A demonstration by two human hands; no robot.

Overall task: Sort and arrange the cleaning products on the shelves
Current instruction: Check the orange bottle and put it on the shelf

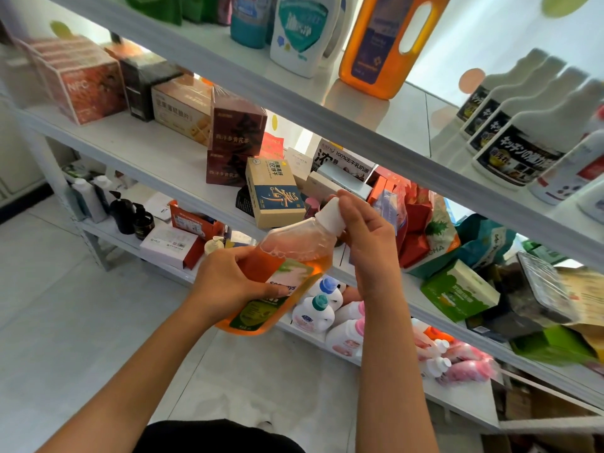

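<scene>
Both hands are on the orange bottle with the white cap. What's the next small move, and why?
Probably lift the orange bottle toward the top shelf beside the big orange jug. The left hand grips its body, the right hand holds the white cap, and that shelf has bare space.

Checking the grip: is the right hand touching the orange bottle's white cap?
Touching. The head view shows the right hand with fingers wrapped over the white cap.

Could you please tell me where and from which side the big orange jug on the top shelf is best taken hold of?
Probably by its built-in handle: the big orange jug stands upright with the handle loop on its right side, open space beside it. Come from the right front, fingers through the loop; the white bottle crowds its left.
</scene>
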